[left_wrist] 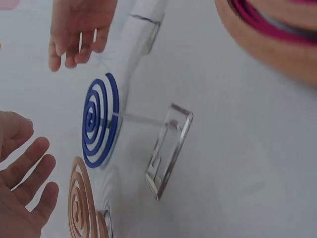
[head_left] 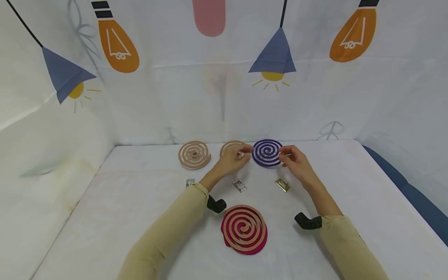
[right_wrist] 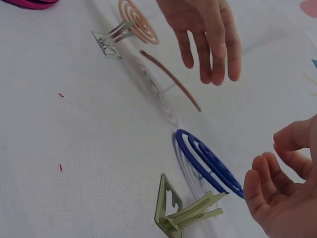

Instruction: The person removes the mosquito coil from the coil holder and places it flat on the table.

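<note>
A dark blue mosquito coil [head_left: 266, 153] lies flat on its raised metal stand, whose gold base [head_left: 282, 185] shows below it. My left hand [head_left: 232, 159] is at the coil's left side, fingers loosely bent and nothing in them. Opposite, at the right side, my right hand [head_left: 296, 163] has thumb and fingers apart, close to the rim. Both wrist views show gaps between fingers and coil [left_wrist: 90, 119]. Partly behind the left hand is a tan coil [head_left: 229, 144], with a silver stand base [head_left: 239, 186] in front.
Another tan coil [head_left: 194, 154] is at the left, its stand base [head_left: 190, 182] partly behind the left sleeve. Nearer me lies a tan and dark red coil stack [head_left: 244, 229]. A white cloth wall [head_left: 157, 101] borders the table's back. Small red bits [right_wrist: 61, 167] lie on the cloth.
</note>
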Available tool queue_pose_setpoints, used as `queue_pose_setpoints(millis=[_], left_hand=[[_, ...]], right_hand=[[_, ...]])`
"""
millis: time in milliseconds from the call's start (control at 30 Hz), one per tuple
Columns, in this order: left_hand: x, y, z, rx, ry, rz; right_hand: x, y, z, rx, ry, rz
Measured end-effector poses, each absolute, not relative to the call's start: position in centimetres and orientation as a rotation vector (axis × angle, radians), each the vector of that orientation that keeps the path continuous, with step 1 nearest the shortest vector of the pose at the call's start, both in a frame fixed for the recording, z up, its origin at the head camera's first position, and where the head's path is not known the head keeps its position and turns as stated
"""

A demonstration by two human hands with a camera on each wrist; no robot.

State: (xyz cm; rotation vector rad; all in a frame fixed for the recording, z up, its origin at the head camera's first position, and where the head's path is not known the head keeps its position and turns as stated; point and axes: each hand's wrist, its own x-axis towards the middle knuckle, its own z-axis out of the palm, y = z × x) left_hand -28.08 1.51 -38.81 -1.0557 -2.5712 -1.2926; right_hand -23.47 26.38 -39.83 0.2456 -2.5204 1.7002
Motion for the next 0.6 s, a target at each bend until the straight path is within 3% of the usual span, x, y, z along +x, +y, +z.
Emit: queue_pose_setpoints(millis=[600], left_hand=[[-31.2,3.0,-38.7,-1.023,-2.776,-1.037]], right_hand=[[-24.2,26.6,-40.9,-0.131,-2.419,1.973]])
